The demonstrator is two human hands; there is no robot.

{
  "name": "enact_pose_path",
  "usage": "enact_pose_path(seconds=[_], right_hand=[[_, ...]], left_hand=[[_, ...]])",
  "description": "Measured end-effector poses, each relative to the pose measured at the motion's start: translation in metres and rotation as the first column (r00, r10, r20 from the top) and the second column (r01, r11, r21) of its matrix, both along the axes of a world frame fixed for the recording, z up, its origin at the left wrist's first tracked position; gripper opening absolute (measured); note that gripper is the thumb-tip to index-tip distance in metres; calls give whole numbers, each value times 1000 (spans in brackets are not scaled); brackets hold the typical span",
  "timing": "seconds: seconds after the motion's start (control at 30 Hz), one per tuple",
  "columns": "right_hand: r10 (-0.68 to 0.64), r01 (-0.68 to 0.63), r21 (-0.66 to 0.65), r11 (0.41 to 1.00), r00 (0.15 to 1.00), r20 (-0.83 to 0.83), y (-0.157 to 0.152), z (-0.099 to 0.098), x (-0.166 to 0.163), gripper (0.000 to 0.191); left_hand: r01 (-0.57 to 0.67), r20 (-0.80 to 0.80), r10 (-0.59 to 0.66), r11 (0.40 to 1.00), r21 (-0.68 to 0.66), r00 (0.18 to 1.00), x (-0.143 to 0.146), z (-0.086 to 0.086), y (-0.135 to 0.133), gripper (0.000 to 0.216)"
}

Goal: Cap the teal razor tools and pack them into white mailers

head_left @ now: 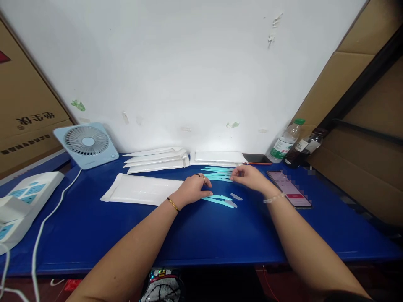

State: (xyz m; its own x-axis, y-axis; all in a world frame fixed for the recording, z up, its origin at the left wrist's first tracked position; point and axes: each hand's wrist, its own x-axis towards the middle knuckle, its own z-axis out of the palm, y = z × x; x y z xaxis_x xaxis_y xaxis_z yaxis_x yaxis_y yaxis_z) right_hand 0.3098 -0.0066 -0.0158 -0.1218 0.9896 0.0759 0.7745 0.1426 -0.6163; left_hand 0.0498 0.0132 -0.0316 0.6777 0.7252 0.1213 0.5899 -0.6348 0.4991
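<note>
Thin, flat teal strips (217,173), smooth and narrow like plastic blades, are being kept in a fanned pile on the blue table (201,239), towards its back and just in front of the white envelopes. The pile's right end is being touched by the right hand (248,176). Its fingertips are being bunched over the strip ends, but it cannot be told whether a strip is actually being pinched. A pale bead bracelet is being worn at that wrist.

The left hand (192,191) is being rested palm down on the table, loosely curled and grasping nothing. Its thumb tip is being laid against a few loose strips (220,200), which are lying apart from the pile and nearer the table's front edge. Just to their right, a small translucent grey sliver (236,196) with rounded ends is lying on its own.

A flat padded envelope (141,189) — white and softly quilted — is being left beside the left hand. Two envelope stacks (157,160) are being held against the white wall behind it. A square pale-blue fan (86,144) with a round grille is being propped at the back left. On the right, a lit phone (289,188) is lying flat, with a clear green-capped bottle (286,142) leaning behind it.
</note>
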Motion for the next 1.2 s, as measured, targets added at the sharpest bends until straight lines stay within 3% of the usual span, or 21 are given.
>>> enact_pose_path(seconds=[0.1,0.17,0.3,0.47,0.73,1.07,1.2], right_hand=[[244,-226,-283,932,969,28,-9,9,6,26],[294,-262,-331,906,955,48,-12,9,4,24],[276,-258,-279,925,961,28,-8,1,-4,22],[207,-242,-302,922,968,-142,-3,-5,-4,25],[264,-303,-281,911,950,-168,-6,-4,-12,21],[317,-331,-164,929,942,-106,-8,-2,-25,18],[243,-245,-103,964,970,-27,-4,-5,-23,18]], left_hand=[[6,-57,-7,1000,-17,998,1,0,-1,12],[-34,-71,33,999,-22,997,1,0,0,9],[-105,-62,101,992,-65,993,-2,-1,5,11],[-116,-3,117,979,-168,993,-7,-4,11,15],[-112,18,117,979,-173,993,-6,-6,14,18],[-48,1,48,998,-37,999,3,-2,8,15],[-141,52,136,983,117,989,5,1,5,18]])
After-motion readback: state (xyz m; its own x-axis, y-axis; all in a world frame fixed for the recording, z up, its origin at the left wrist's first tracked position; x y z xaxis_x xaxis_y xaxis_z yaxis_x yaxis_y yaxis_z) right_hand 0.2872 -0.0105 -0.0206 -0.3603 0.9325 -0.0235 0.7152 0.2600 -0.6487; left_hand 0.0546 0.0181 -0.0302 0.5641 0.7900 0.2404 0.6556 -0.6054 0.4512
